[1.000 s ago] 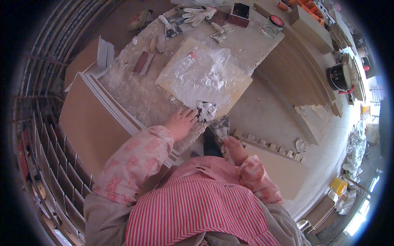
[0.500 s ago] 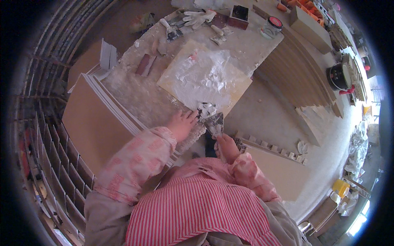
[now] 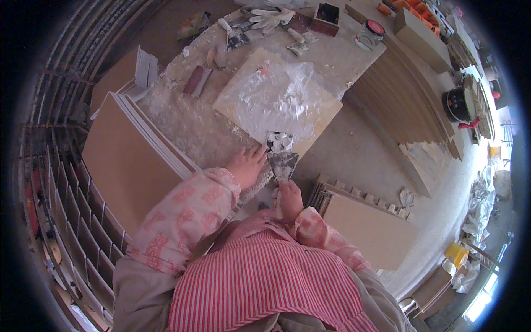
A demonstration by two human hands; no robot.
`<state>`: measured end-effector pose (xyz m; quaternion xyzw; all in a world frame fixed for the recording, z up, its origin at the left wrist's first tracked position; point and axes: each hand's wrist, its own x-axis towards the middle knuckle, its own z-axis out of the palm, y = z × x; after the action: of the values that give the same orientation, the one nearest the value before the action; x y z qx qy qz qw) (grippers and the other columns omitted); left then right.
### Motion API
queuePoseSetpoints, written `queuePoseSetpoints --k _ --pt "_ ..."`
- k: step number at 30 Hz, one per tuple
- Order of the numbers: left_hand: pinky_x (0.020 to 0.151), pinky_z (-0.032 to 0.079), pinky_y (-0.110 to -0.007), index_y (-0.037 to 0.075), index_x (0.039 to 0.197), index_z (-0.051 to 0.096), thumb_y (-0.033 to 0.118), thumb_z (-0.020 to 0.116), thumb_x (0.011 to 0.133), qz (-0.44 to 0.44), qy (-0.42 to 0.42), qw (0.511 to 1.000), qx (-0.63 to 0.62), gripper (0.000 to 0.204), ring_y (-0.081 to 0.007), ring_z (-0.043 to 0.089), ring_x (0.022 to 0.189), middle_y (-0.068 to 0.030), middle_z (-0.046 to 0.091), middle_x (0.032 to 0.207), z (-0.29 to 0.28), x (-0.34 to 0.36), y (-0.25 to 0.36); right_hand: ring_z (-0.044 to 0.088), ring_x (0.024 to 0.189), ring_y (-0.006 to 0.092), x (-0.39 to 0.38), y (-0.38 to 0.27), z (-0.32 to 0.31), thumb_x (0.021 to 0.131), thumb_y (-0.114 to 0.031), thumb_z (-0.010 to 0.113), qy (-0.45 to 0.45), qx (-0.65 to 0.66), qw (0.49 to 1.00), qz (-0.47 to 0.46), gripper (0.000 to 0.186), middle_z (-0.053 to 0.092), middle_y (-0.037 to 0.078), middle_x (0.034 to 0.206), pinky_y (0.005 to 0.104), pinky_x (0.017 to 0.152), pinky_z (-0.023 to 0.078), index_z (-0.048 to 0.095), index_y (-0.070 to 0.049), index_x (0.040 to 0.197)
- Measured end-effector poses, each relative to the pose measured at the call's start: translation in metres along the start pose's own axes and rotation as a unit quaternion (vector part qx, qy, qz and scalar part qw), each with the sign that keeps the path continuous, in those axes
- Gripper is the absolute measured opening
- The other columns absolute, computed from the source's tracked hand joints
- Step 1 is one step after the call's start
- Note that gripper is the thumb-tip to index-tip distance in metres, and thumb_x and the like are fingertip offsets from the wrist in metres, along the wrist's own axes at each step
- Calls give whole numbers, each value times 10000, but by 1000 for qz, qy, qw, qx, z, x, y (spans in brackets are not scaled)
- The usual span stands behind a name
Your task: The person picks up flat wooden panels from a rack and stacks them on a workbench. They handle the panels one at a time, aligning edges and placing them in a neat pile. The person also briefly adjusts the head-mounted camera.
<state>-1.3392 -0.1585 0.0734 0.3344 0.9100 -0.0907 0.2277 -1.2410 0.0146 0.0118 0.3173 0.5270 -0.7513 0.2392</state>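
My right hand (image 3: 288, 202) is closed round the handle of a putty knife (image 3: 283, 165), its wide blade smeared with white paste just below a dark, paste-covered piece (image 3: 279, 141) at the near corner of a tan board (image 3: 315, 127). White paste (image 3: 276, 97) covers much of the board, which lies on the crusted worktable (image 3: 171, 122). My left hand (image 3: 248, 166) rests open at the table's near edge, fingertips beside the dark piece. A dark red block (image 3: 196, 81) lies left of the board. A white glove (image 3: 271, 19) and another scraper (image 3: 235, 37) lie toward the back.
Stacked brown panels (image 3: 130, 160) stand left, beside a metal rack (image 3: 83, 216). A glass jar (image 3: 368, 39) and dark box (image 3: 325, 21) sit at the back. To the right are long boards (image 3: 398, 105), a black bucket (image 3: 459, 105) and panels (image 3: 365, 227) with wooden blocks.
My right hand has moved leftward with the putty knife, whose blade now sits more upright below the dark piece. My left hand has shifted very slightly.
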Motion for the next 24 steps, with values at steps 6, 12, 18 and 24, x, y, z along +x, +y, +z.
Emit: queuePoseSetpoints --k 6,12,18,24 --pt "1144 311 -535 56 1461 451 206 462 949 -17 -14 1000 19 533 -294 325 1454 -137 248 1621 -4 -1 5 519 490 160 -8 -5 6 1019 -249 477 -5 -24 998 -61 190 561 35 697 315 431 435 567 -83 999" --pt "1151 304 -543 60 1468 439 197 497 927 -10 -42 999 -24 561 -283 301 1467 -131 226 1630 -12 -2 3 509 482 158 1 -12 2 1020 -242 474 -33 13 999 -25 181 556 35 694 320 431 438 555 -81 998" --pt "1156 293 -545 70 1476 433 179 504 912 -23 -41 998 -51 578 -270 308 1465 -117 230 1631 -13 -4 2 525 480 165 0 -21 13 1026 -250 482 -24 60 998 -10 177 556 34 684 324 415 443 549 -87 1008" --pt "1105 344 -527 68 1469 442 184 610 838 -21 -27 999 -31 663 -299 378 1411 -134 249 1621 -5 -1 1 522 474 173 8 -38 7 1023 -222 473 42 122 991 -28 181 551 50 676 327 409 426 546 -60 988"
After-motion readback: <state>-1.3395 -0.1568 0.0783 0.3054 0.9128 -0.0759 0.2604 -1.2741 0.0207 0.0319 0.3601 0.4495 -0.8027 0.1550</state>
